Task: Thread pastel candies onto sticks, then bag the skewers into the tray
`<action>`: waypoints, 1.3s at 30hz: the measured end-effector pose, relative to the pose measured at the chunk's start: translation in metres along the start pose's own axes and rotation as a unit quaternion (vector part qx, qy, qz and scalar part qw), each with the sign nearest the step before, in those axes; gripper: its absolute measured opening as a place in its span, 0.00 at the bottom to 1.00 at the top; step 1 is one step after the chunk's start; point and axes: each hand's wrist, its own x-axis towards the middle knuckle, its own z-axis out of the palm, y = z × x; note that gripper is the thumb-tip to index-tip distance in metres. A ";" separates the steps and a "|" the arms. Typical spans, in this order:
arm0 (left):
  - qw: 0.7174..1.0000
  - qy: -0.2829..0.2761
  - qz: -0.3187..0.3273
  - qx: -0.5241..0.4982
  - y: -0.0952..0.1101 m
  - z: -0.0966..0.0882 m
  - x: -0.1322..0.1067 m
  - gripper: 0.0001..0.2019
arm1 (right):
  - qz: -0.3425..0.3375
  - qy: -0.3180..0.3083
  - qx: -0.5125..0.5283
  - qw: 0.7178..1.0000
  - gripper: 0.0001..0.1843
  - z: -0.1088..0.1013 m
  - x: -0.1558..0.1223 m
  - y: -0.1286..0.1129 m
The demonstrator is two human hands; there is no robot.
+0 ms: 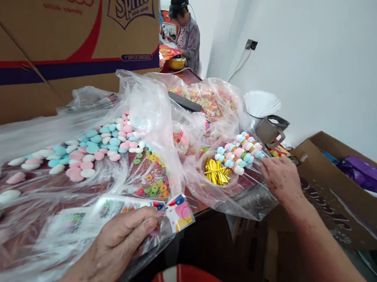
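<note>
My left hand rests at the table's front edge with its fingers curled on a small printed plastic bag. My right hand reaches to a bundle of candy skewers, pastel pink, blue and white pieces on thin sticks, and its fingers close on the stick ends. The skewers lie over a round tub of gold twist ties. To the left, loose pastel heart candies and small ring candies lie on clear plastic.
A big Sprite cardboard box stands behind the candies. Bags of mixed sweets, a tape dispenser and white paper sit further back. An open carton with purple material stands at right. Another person works at the far end.
</note>
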 end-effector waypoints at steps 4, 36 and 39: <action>1.000 -0.006 0.016 -0.006 -0.005 -0.001 -0.003 0.13 | -0.037 0.004 0.002 0.999 0.16 0.012 -0.006 0.009; 0.989 0.029 -0.046 -0.137 -0.026 -0.001 -0.007 0.15 | -0.168 0.094 0.412 0.890 0.11 -0.071 -0.014 -0.063; 0.984 0.027 -0.046 -0.169 -0.029 -0.002 -0.008 0.11 | -0.201 0.091 0.419 0.881 0.10 -0.081 -0.007 -0.069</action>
